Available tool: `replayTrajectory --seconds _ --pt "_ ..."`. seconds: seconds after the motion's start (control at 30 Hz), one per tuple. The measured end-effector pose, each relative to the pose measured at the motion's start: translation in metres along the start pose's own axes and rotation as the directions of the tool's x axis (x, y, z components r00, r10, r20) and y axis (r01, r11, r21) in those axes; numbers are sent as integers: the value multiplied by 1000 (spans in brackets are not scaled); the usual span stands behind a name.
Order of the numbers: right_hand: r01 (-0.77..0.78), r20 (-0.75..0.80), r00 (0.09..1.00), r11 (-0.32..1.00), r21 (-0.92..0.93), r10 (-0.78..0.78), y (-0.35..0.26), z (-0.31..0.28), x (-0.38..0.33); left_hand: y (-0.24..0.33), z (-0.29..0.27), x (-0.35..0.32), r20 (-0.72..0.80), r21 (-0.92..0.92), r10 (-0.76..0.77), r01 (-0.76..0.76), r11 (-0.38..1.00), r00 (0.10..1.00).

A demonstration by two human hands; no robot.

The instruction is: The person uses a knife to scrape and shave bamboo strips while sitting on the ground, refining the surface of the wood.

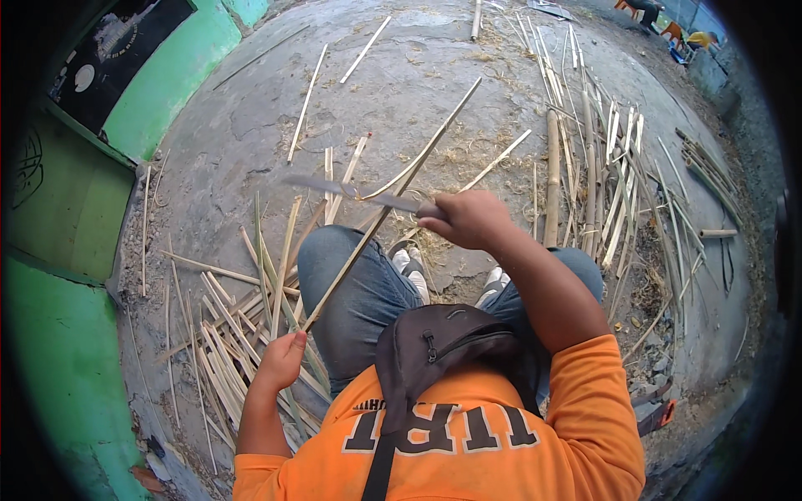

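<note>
My left hand [282, 357] grips the near end of a long thin bamboo strip [393, 200], low beside my left knee. The strip slants up and away to the right over my left thigh. My right hand [468, 219] holds the handle of a long knife [351, 190], whose blade points left and lies across the strip above my knees. A thin curl of bamboo peels off the strip near the blade. I sit with both knees in blue jeans and white shoes below.
A heap of split bamboo strips [225, 334] lies on the ground at my left. More strips and a thick bamboo pole [551, 179] lie at the right. Shavings litter the concrete floor. A green wall [58, 334] runs along the left.
</note>
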State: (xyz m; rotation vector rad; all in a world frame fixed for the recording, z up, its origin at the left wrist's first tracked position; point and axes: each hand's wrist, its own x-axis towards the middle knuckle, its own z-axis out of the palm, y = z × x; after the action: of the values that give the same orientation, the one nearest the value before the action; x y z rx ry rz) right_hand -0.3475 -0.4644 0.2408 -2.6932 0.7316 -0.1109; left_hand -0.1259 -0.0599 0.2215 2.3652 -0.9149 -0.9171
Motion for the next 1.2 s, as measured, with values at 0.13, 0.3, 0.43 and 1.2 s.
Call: replayTrajectory --seconds 0.13,0.3,0.43,1.2 --pt "185 94 981 970 -158 -171 -24 9 -4 7 -4 -1 5 17 19 -19 1000 1000" --pt "-235 -150 963 970 -65 224 80 -9 16 -9 -20 -12 7 -26 36 -36 999 999" --pt "-312 -140 945 943 -119 295 55 -6 11 -8 -20 -9 49 33 35 -37 999 998" --pt "-235 -157 961 972 -26 229 94 -10 10 -24 -40 -24 139 -141 -76 96 985 987"
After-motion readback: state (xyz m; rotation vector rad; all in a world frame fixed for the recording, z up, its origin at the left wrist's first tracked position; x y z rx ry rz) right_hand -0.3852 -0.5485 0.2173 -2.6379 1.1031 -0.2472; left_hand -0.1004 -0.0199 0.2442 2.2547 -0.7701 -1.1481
